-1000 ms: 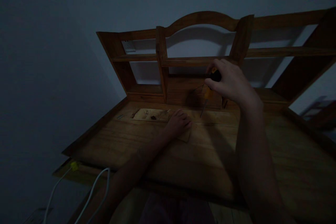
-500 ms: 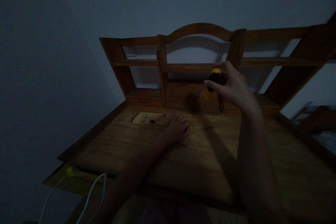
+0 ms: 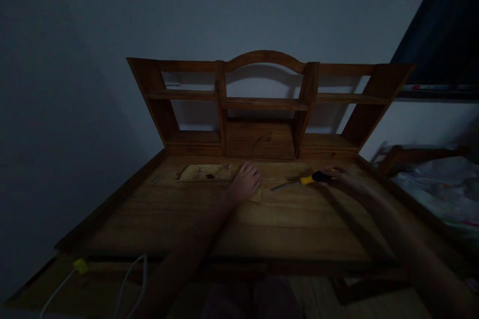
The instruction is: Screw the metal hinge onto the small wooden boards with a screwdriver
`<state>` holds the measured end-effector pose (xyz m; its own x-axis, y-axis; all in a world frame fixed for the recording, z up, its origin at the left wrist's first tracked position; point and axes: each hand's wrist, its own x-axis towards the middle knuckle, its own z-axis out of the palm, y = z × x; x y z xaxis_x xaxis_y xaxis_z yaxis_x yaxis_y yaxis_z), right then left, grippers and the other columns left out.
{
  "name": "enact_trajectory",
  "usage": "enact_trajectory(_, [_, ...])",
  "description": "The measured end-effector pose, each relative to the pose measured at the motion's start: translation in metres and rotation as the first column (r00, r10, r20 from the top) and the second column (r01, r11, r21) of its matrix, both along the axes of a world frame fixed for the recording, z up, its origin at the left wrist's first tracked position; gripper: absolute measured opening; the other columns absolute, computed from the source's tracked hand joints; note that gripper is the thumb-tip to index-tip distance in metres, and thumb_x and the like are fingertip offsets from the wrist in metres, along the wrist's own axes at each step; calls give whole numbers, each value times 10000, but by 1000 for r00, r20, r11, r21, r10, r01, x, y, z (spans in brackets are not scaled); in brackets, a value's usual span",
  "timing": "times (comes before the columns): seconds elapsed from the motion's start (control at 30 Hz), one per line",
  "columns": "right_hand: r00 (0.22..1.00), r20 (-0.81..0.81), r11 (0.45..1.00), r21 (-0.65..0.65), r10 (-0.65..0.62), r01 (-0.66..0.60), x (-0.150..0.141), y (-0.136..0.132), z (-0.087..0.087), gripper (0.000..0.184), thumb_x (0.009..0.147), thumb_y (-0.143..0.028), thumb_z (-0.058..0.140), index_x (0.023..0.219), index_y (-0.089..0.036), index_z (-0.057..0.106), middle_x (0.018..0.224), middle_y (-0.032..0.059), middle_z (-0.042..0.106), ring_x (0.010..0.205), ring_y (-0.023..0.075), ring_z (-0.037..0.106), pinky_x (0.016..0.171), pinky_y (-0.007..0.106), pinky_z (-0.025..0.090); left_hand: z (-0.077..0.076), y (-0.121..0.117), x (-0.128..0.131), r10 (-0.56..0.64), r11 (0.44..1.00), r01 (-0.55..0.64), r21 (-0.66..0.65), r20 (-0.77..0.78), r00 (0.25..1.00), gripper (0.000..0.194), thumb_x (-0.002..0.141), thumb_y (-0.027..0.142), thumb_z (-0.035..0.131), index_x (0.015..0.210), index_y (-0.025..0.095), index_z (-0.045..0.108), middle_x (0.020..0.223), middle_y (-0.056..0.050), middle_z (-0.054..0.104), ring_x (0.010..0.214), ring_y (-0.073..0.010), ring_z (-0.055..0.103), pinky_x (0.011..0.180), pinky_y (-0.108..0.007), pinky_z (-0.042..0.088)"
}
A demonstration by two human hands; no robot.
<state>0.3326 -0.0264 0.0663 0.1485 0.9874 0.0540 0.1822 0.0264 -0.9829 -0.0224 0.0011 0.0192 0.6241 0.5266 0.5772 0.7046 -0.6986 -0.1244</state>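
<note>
In my right hand [image 3: 342, 182] is a screwdriver [image 3: 312, 178] with a yellow and black handle. It lies nearly level, low over the wooden desk top [image 3: 284, 217], its metal shaft pointing left. Whether its tip touches the wood I cannot tell. My left hand [image 3: 246, 181] is closed, fingers curled over a small flat piece of wood [image 3: 256, 196] that it presses to the desk and partly hides. Just left of that hand, a pale rough strip [image 3: 202, 172] with a dark spot shows in the desk surface.
A wooden shelf unit [image 3: 262, 104] rises along the desk's back, against the wall. Small slivers [image 3: 156, 179] lie at the desk's left. A white cable [image 3: 129, 271] and a yellow tag [image 3: 80, 265] are at the front left. Pale bedding [image 3: 441, 184] is at the right.
My right hand has come down and to the right, and the screwdriver has gone from steeply upright to nearly level. The left hand stays on the wood piece. The view has shifted.
</note>
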Motion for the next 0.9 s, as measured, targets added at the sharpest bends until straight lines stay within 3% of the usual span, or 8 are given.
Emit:
enact_trajectory(0.17, [988,-109,991,-64,109,-116,-13,-10,-22,348,611,-326,839,840,-230,595,966,84,719,874,268,724,793,419,619,-1,0,0,13,1000,-13,3,68,998,237,982,253,413,876,190,616,896,-42,593,964,-193,559,1095,-479,343])
enact_trajectory(0.23, [987,-20,986,-44,159,-160,-15,-9,-29,368,611,-319,836,888,-238,607,950,70,713,822,253,718,769,421,610,-3,0,-1,22,1000,-21,-13,93,995,255,992,259,397,876,185,611,899,-39,599,962,-187,561,1086,-466,353])
enact_trajectory(0.37, [904,372,967,55,212,-249,-13,-4,-40,337,629,-343,814,891,-213,648,927,69,703,803,232,674,750,391,562,-5,1,-1,27,999,-22,-43,135,990,264,1001,250,385,887,185,614,895,-33,614,939,-174,567,1055,-443,379])
enact_trajectory(0.57, [859,488,957,142,156,-254,-20,2,-38,324,727,-422,737,942,-185,684,964,103,694,806,256,646,751,414,514,-5,1,1,44,999,-39,-31,215,976,247,995,264,408,872,200,612,878,-36,611,929,-190,576,984,-442,429])
enact_trajectory(0.7, [848,525,929,279,64,-243,-55,-7,-21,322,829,-440,650,1081,-240,664,1138,95,642,1078,271,590,948,414,440,-6,1,2,55,998,-45,-48,233,971,248,1001,269,406,862,198,599,882,-39,603,926,-190,567,935,-413,450])
enact_trajectory(0.77, [819,574,879,392,-3,-272,-83,-14,-13,289,894,-444,575,1087,-241,646,1097,96,641,1044,259,591,928,403,439,-6,0,2,73,996,-59,-69,225,972,250,1004,272,404,865,192,595,885,-40,603,920,-183,561,912,-388,454])
enact_trajectory(0.83, [791,611,843,406,36,-352,-111,-19,-10,274,924,-440,529,1075,-239,638,1074,93,649,1004,247,600,887,382,446,-6,0,3,93,994,-77,-83,207,974,245,1005,275,407,874,186,594,892,-42,606,918,-179,559,891,-370,456])
enact_trajectory(0.9, [738,656,833,311,161,-458,-136,-19,-15,296,905,-465,554,1083,-244,637,1044,83,671,940,243,623,834,367,453,-6,0,3,107,992,-94,-80,187,976,237,1001,269,414,873,185,595,895,-44,608,914,-180,561,875,-366,459])
